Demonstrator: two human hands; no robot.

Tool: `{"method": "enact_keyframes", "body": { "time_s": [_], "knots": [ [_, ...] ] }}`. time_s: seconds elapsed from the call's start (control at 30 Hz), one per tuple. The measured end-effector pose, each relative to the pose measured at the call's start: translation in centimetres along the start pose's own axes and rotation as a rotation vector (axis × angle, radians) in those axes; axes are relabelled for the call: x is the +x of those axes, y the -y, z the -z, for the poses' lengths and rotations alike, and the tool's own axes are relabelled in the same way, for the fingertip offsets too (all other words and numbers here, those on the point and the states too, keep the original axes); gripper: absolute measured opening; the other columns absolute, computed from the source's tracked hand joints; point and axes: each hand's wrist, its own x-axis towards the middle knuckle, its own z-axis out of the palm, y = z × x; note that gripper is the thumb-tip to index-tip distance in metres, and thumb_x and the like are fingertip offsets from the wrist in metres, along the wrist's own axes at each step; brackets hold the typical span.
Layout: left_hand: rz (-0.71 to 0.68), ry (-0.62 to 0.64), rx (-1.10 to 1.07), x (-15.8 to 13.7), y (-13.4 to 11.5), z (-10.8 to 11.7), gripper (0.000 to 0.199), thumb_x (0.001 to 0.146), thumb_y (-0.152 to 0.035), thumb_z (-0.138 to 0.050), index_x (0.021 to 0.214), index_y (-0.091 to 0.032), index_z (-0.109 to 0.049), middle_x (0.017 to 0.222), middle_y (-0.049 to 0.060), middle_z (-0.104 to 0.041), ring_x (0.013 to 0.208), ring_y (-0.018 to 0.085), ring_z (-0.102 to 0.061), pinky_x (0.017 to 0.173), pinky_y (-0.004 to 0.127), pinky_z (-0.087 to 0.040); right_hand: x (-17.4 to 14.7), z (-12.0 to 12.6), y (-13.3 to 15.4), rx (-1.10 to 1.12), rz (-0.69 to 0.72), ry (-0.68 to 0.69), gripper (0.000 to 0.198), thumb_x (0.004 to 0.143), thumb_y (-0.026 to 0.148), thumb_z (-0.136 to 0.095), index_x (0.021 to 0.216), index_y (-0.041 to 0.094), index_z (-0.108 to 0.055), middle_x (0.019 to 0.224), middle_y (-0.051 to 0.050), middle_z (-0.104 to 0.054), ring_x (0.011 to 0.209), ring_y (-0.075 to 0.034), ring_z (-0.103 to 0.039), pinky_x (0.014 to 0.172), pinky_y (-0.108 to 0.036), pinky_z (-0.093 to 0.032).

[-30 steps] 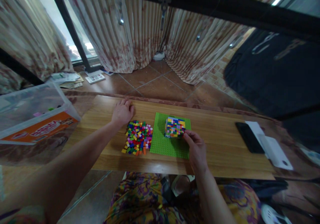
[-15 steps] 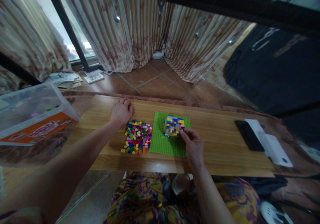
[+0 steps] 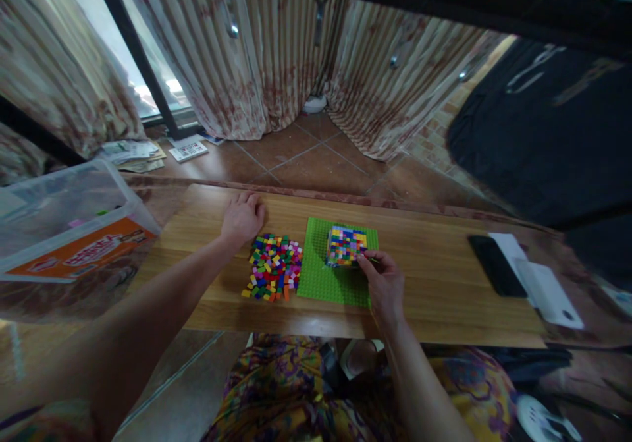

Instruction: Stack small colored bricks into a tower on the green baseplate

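On a green studded baseplate point(image 3: 313, 277) stands a block of multicoloured toy bricks point(image 3: 345, 244), several layers high. My right hand point(image 3: 386, 284) is at the block's near right corner, thumb and index finger closed together there. Whether a small brick is between those fingertips is too small to make out. My left hand point(image 3: 243, 218) lies on the table's far left part with its fingers loosely apart, holding nothing. Just below it, left of the baseplate, spreads a pile of loose small bricks point(image 3: 274, 267) in many colours.
The wooden table point(image 3: 434, 277) carries a black phone point(image 3: 496, 265) and a white flat object point(image 3: 548, 294) at its right end. A clear plastic box point(image 3: 123, 192) with an orange label stands at the left. A dark bar crosses overhead.
The whole view has shifted slightly. My right hand stays at the block's corner with its fingers pinched, and my left hand still rests on the table.
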Motion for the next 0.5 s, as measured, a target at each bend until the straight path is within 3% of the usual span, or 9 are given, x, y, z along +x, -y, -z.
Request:
{"method": "enact_keyframes", "body": {
  "time_s": [0.27, 0.5],
  "knots": [
    [0.012, 0.014, 0.013, 0.0, -0.4, 0.4, 0.037, 0.094, -0.029, -0.043, 0.119, -0.013, -0.066, 0.131, 0.019, -0.067, 0.126, 0.036, -0.057, 0.112, 0.052, -0.042, -0.2, 0.1, 0.1, 0.047, 0.006, 0.038, 0.041, 0.06, 0.051, -0.087, 0.08, 0.019, -0.071, 0.078, -0.002, -0.072, 0.072, -0.015, -0.063, 0.069, -0.03, -0.051],
    [0.023, 0.012, -0.027, 0.0, -0.4, 0.5, 0.037, 0.093, -0.028, -0.044, 0.12, -0.015, -0.066, 0.13, 0.018, -0.068, 0.125, 0.035, -0.057, 0.111, 0.052, -0.043, -1.7, 1.8, -0.6, 0.148, 0.013, -0.202, 0.036, 0.07, 0.051, -0.082, 0.084, 0.019, -0.071, 0.074, 0.002, -0.066, 0.066, -0.011, -0.054, 0.061, -0.025, -0.043]
  ]
}}
